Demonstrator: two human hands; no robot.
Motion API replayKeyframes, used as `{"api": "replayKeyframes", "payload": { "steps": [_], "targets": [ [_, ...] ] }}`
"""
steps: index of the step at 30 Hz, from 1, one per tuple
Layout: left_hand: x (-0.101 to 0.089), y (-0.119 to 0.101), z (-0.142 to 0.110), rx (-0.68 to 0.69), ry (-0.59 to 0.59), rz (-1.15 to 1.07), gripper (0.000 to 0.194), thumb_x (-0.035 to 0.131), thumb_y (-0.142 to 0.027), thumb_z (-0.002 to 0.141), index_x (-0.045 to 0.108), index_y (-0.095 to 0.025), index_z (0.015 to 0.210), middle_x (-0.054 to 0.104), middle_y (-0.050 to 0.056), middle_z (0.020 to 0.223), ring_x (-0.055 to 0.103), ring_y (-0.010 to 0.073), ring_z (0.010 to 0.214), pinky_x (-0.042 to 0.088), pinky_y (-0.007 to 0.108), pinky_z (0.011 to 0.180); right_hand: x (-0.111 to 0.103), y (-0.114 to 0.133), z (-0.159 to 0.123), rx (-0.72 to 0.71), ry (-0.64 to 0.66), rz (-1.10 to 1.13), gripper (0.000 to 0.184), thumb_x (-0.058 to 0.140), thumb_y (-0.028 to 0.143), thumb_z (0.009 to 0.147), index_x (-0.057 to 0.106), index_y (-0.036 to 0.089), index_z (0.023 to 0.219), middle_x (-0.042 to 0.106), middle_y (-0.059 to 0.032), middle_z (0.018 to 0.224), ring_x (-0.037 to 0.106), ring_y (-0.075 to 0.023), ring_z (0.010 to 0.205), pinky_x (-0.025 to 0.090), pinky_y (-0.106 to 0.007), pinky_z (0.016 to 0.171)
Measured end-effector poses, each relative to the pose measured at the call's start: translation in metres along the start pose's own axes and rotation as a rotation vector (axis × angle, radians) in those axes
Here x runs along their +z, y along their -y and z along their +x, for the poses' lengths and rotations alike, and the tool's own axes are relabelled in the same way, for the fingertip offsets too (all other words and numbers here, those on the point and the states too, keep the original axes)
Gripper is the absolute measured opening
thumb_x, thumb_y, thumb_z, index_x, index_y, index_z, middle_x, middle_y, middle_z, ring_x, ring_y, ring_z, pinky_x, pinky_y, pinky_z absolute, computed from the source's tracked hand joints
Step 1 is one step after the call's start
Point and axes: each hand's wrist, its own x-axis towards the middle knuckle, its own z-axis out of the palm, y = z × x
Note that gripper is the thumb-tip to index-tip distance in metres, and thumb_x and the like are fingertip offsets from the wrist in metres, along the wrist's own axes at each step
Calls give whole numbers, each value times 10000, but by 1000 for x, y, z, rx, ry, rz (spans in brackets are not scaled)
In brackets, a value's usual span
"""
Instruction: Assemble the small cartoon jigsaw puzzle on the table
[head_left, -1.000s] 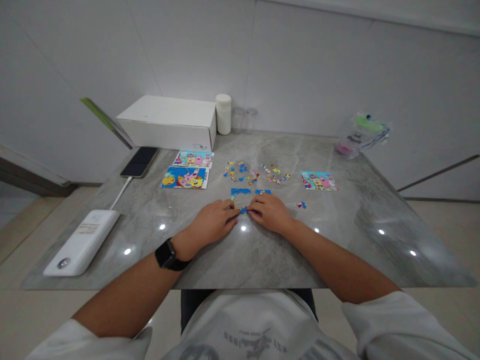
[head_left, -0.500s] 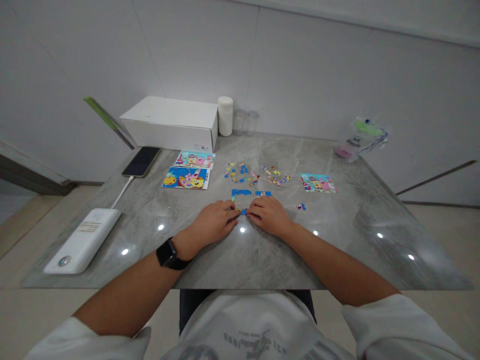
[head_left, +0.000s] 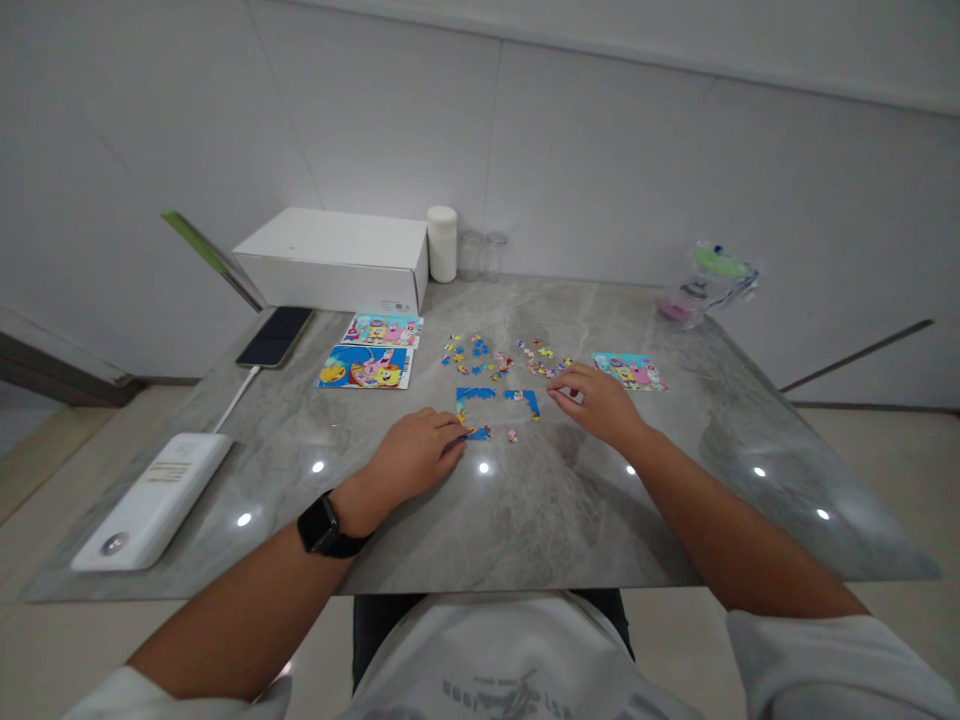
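My left hand (head_left: 421,452) lies low on the table with its fingers stretched out. Its fingertips touch the lower left part of a partly joined blue jigsaw border (head_left: 475,393). To the right of that border, my right hand (head_left: 600,402) hovers with thumb and forefinger slightly apart; a small dark red patch shows under the fingers, too small to name. A joined corner section (head_left: 531,398) lies between the hands, and one loose puzzle piece (head_left: 512,436) sits below it. Behind them are loose jigsaw pieces (head_left: 480,352) and a second cluster of pieces (head_left: 546,355).
Two picture cards (head_left: 365,367) lie at left, and another card (head_left: 630,371) at right, partly behind my right hand. A phone (head_left: 276,336) is cabled to a white power bank (head_left: 155,500). A white box (head_left: 330,262), white bottle (head_left: 442,245), clear jars (head_left: 484,257) and plastic bag (head_left: 705,287) stand behind.
My right hand has moved right, away from the lower border, uncovering the right corner section and a loose piece. My left hand stays at the lower left. The view has shifted slightly.
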Motion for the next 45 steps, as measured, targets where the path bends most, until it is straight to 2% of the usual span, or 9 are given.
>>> {"api": "replayKeyframes", "payload": {
  "steps": [5, 9, 14, 19, 25, 30, 34, 39, 45],
  "targets": [
    [-8, 7, 2, -69, -82, -33, 273, 554, -300, 1050, 778, -228, 1187, 778, 87, 1226, 711, 257, 1104, 580, 420, 995, -13, -12, 6, 28, -36, -24, 159, 657, 258, 983, 811, 218, 990, 771, -72, 989, 672, -184, 792, 506, -322, 819],
    [-28, 23, 17, -123, -136, -4, 275, 537, -319, 1053, 775, -218, 1143, 778, 81, 1179, 718, 250, 1089, 572, 405, 986, -25, -21, 27, 87, 15, -77, 168, 700, 254, 944, 817, 214, 1059, 787, -68, 1005, 677, -187, 791, 497, -325, 803],
    [-62, 43, 63, -169, -118, 108, 281, 573, -351, 1036, 773, -211, 1176, 780, 85, 1187, 721, 257, 1036, 555, 408, 959, -46, -25, 70, 219, 159, -153, 216, 720, 312, 932, 831, 248, 1106, 815, -57, 1011, 707, -213, 835, 507, -336, 790],
    [-76, 47, 125, -236, -92, 163, 250, 651, -367, 991, 796, -224, 1136, 798, 73, 1122, 716, 269, 1043, 537, 383, 920, -55, -26, 102, 301, 149, -182, 243, 728, 316, 924, 828, 261, 1139, 822, -56, 1085, 725, -227, 951, 523, -330, 856],
    [-48, 45, 167, -254, -51, 140, 201, 690, -314, 950, 810, -224, 1083, 795, 72, 1096, 708, 264, 1018, 535, 373, 894, -36, -43, 106, 388, 218, -232, 191, 715, 268, 932, 839, 248, 1076, 827, -68, 1075, 728, -227, 977, 512, -310, 840],
    [-20, 60, 165, -260, -56, 182, 222, 641, -282, 975, 800, -214, 1114, 761, 96, 1124, 702, 277, 1038, 547, 386, 892, -23, -64, 103, 439, 309, -286, 185, 759, 271, 916, 850, 257, 1076, 830, -81, 1106, 732, -235, 987, 506, -303, 835],
    [-6, 69, 164, -180, -51, 150, 267, 616, -254, 988, 789, -234, 1191, 731, 91, 1158, 695, 264, 1068, 548, 370, 926, -15, -67, 104, 397, 333, -284, 225, 726, 230, 930, 843, 254, 1121, 825, -75, 1139, 729, -229, 1028, 501, -289, 856],
    [7, 59, 166, -59, -14, 117, 334, 532, -311, 1051, 763, -262, 1286, 671, 91, 1231, 674, 235, 1078, 547, 345, 939, -4, -70, 105, 399, 365, -287, 328, 670, 155, 916, 833, 256, 1182, 811, -83, 1185, 718, -234, 1066, 502, -298, 903],
    [18, 50, 165, -65, 55, 164, 388, 486, -424, 1090, 777, -248, 1277, 631, 111, 1243, 663, 222, 1026, 544, 334, 890, 10, -79, 105, 409, 326, -289, 366, 611, 151, 961, 801, 244, 1260, 782, -104, 1250, 695, -245, 1123, 496, -316, 952]
  ]
}}
